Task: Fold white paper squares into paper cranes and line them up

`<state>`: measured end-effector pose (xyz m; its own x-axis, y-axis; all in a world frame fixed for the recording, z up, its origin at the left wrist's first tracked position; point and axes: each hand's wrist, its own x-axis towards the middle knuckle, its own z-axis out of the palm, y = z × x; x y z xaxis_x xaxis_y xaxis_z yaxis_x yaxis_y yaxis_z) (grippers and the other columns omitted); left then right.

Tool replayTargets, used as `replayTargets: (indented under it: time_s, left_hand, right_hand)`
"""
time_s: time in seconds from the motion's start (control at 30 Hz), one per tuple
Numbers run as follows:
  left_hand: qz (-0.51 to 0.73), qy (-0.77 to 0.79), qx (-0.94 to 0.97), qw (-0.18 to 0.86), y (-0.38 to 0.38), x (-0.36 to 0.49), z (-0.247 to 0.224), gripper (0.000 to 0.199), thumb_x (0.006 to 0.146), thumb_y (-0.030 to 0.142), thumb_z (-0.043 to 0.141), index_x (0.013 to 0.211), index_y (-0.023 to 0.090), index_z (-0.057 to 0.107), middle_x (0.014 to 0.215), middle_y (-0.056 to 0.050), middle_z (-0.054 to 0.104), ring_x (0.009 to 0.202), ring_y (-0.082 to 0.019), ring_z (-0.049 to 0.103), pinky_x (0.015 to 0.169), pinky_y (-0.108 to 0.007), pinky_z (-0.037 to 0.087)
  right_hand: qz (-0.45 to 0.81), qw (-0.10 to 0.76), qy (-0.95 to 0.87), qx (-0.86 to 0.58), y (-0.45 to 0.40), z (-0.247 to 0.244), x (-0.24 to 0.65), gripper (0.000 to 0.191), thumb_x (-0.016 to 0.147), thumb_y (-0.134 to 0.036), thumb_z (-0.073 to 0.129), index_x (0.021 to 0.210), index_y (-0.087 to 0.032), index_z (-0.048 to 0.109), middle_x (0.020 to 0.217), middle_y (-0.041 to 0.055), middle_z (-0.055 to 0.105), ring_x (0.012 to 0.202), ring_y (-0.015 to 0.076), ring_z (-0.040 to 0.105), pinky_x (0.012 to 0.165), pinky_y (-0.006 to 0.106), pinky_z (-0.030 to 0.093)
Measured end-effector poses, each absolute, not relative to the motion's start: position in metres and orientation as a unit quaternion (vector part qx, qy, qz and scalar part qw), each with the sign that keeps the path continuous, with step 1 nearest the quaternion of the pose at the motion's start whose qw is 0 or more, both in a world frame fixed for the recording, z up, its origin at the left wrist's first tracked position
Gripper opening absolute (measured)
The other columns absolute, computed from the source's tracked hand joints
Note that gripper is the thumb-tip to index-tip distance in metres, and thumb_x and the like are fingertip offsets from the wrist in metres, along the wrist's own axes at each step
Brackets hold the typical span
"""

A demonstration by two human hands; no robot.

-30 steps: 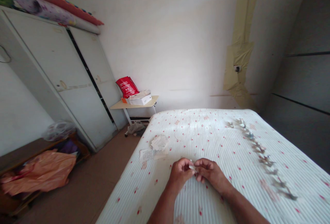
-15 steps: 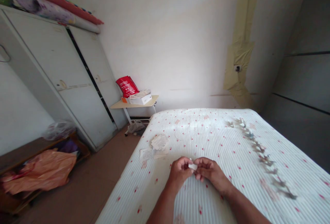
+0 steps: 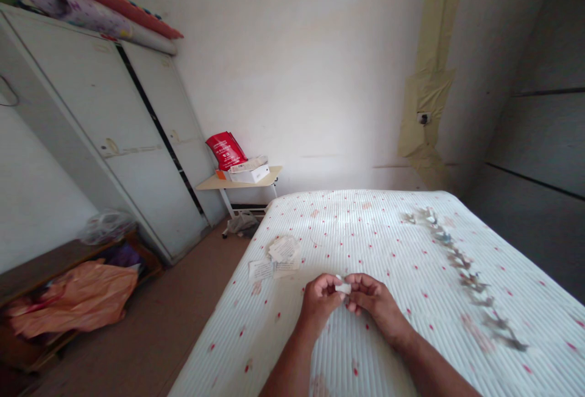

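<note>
Above the near middle of the bed, my left hand (image 3: 323,297) and my right hand (image 3: 368,293) meet with fingertips closed on one small piece of folded white paper (image 3: 342,288). The thumbs and forefingers pinch it from both sides; its exact folds are too small to make out. Beyond my left hand, printed paper pieces (image 3: 284,250) lie in a loose, overlapping pile on the bedspread. Over to the right, a slanting row of small folded paper figures (image 3: 470,281) stands on the bed, several of them blurred.
A striped white bedspread (image 3: 347,220) with red dots covers the bed. Past its far left corner stands a small table (image 3: 208,184) with a red bag (image 3: 226,152) and a white box (image 3: 256,175). A grey cabinet (image 3: 132,159) and an orange plastic bag (image 3: 77,299) are at left.
The white paper has turned slightly between my fingertips, both hands still pinching it. Otherwise the view has shifted only a little.
</note>
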<state>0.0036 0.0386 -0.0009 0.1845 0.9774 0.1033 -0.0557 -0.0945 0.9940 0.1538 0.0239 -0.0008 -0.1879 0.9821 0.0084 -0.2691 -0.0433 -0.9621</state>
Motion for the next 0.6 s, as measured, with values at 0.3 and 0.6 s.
replayTargets:
  time_s: [0.3, 0.6]
  left_hand:
    - [0.495, 0.424, 0.551, 0.521, 0.0376, 0.006, 0.0037, 0.016, 0.057, 0.019, 0.061, 0.071, 0.013, 0.061, 0.06, 0.001, 0.058, 0.057, -0.01, 0.047, 0.056, -0.021, 0.036]
    - [0.505, 0.431, 0.533, 0.524, 0.0364, 0.0079, 0.0058, 0.018, 0.055, 0.021, 0.065, 0.072, 0.013, 0.061, 0.063, 0.0, 0.06, 0.057, -0.01, 0.049, 0.057, -0.021, 0.038]
  right_hand:
    - [0.615, 0.521, -0.462, -0.369, 0.0244, -0.0022, 0.1535, 0.028, 0.067, -0.026, 0.067, 0.091, -0.016, 0.059, 0.059, -0.0022, 0.06, 0.052, 0.0104, 0.053, 0.049, 0.022, 0.038]
    - [0.623, 0.525, -0.452, -0.362, 0.0243, -0.0019, 0.1538, 0.029, 0.066, -0.028, 0.069, 0.091, -0.016, 0.06, 0.064, -0.001, 0.062, 0.054, 0.01, 0.054, 0.049, 0.021, 0.039]
